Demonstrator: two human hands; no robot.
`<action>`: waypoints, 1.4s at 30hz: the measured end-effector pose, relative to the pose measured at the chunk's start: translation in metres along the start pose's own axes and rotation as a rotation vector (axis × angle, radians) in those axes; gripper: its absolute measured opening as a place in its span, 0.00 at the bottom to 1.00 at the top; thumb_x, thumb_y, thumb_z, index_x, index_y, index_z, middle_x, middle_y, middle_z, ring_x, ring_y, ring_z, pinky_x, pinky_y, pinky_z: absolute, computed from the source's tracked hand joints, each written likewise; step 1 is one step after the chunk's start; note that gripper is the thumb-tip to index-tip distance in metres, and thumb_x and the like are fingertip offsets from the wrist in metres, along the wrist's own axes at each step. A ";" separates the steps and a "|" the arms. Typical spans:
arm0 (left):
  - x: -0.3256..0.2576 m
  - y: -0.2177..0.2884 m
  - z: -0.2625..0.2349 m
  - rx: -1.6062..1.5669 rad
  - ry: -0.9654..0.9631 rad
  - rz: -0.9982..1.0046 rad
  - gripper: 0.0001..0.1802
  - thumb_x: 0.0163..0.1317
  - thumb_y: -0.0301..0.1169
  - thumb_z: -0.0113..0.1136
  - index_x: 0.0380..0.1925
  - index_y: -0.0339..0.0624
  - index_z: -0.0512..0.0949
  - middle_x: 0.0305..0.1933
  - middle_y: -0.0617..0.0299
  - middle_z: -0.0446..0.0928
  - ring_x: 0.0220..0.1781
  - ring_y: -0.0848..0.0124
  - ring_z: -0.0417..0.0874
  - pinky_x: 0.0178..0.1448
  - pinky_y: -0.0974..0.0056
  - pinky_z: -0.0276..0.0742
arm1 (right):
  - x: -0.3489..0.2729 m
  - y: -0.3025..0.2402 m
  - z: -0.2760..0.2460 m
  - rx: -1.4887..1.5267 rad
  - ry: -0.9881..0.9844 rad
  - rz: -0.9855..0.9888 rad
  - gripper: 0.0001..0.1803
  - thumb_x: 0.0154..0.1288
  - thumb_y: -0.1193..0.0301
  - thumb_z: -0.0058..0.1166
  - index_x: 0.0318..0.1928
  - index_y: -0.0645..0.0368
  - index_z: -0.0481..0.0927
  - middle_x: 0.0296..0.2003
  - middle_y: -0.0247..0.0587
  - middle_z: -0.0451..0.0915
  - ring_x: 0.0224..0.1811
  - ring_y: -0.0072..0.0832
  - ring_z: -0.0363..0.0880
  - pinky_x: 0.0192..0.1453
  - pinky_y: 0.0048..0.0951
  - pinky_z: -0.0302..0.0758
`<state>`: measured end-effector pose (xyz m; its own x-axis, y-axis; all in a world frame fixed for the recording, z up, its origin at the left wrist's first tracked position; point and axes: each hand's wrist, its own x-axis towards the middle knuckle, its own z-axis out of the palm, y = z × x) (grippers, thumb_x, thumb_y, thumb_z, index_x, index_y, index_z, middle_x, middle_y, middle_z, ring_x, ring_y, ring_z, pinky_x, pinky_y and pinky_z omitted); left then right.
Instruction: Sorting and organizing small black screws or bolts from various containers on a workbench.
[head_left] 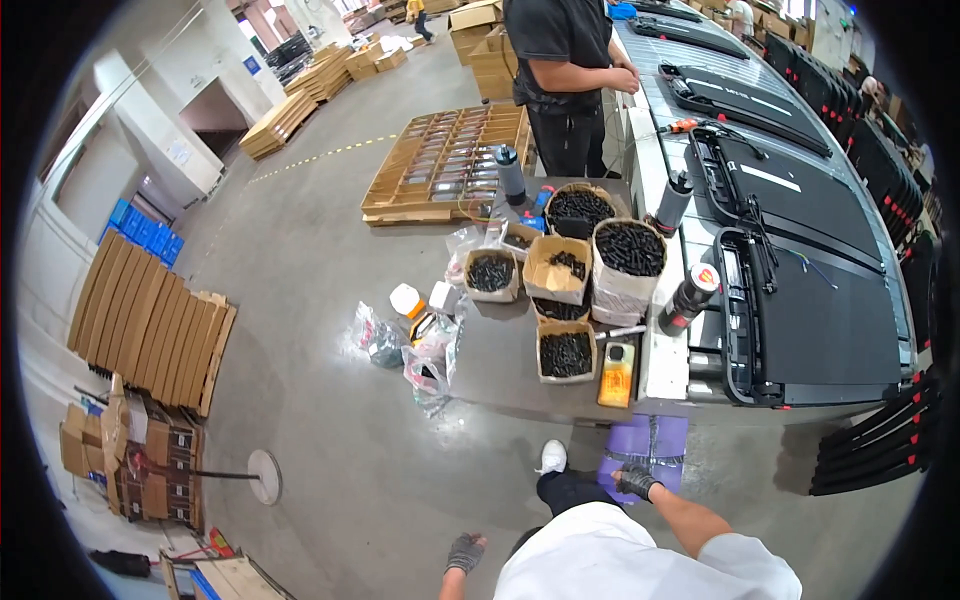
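Both of my hands wear grey fingerless gloves. My left hand (466, 552) hangs over the floor at the lower middle, fingers loosely bent, with nothing seen in it. Above a purple pad with dark tape across it (650, 450) is my right hand (634, 482), its fingers partly spread and no held thing visible. I cannot tell whether it touches the pad. Ahead stands a grey table (495, 350) bearing open cartons of small black parts, among them a near carton (566, 356) and a tall carton (628, 262). A yellow-orange bottle (616, 375) lies at its near edge.
On the right, a roller conveyor carries black treadmill-like decks (815, 330); a dark spray can (690, 298) stands on its edge. A person in black (560, 80) stands beyond the table. Plastic bags (428, 375) lie left of it. Stacked cardboard (150, 325) stands far left, near a round-based stand (265, 477).
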<state>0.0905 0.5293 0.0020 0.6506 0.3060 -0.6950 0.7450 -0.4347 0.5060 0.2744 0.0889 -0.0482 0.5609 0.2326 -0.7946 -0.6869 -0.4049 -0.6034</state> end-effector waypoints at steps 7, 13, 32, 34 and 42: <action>0.132 0.165 -0.125 0.436 -0.024 0.288 0.21 0.58 0.38 0.60 0.46 0.35 0.78 0.43 0.50 0.82 0.46 0.60 0.83 0.51 0.60 0.77 | -0.009 -0.073 0.019 0.407 0.162 -0.073 0.13 0.64 0.63 0.55 0.39 0.61 0.78 0.29 0.36 0.79 0.28 0.23 0.77 0.32 0.27 0.75; 0.259 0.349 -0.173 0.464 0.064 0.779 0.12 0.56 0.34 0.57 0.40 0.45 0.80 0.38 0.49 0.81 0.43 0.53 0.82 0.46 0.54 0.77 | -0.046 -0.018 0.039 0.751 0.536 0.073 0.15 0.60 0.60 0.57 0.38 0.59 0.75 0.26 0.37 0.76 0.28 0.31 0.79 0.31 0.31 0.77; 0.467 0.561 -0.123 1.377 -0.130 1.567 0.12 0.56 0.36 0.49 0.32 0.47 0.82 0.41 0.53 0.79 0.43 0.59 0.81 0.42 0.53 0.77 | 0.084 -0.076 0.171 1.066 0.648 -0.154 0.15 0.60 0.57 0.58 0.38 0.55 0.78 0.28 0.31 0.78 0.28 0.25 0.73 0.34 0.28 0.70; 0.476 0.564 -0.124 1.403 -0.110 1.589 0.12 0.56 0.35 0.49 0.31 0.48 0.82 0.41 0.54 0.79 0.43 0.59 0.82 0.42 0.51 0.77 | 0.080 -0.096 0.172 1.032 0.667 -0.159 0.15 0.60 0.57 0.58 0.36 0.56 0.77 0.26 0.32 0.77 0.26 0.26 0.73 0.31 0.29 0.70; 0.459 0.603 -0.155 0.828 -0.026 1.253 0.12 0.59 0.33 0.50 0.39 0.45 0.81 0.42 0.49 0.79 0.47 0.54 0.80 0.51 0.55 0.75 | -0.075 -0.050 0.251 1.148 1.038 0.219 0.12 0.60 0.64 0.57 0.36 0.58 0.74 0.23 0.38 0.76 0.20 0.30 0.74 0.23 0.30 0.73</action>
<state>0.8608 0.5385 0.0674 0.7764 -0.6278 -0.0555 -0.5750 -0.7416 0.3456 0.1509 0.3134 0.0244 0.1350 -0.6232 -0.7703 -0.4949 0.6311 -0.5973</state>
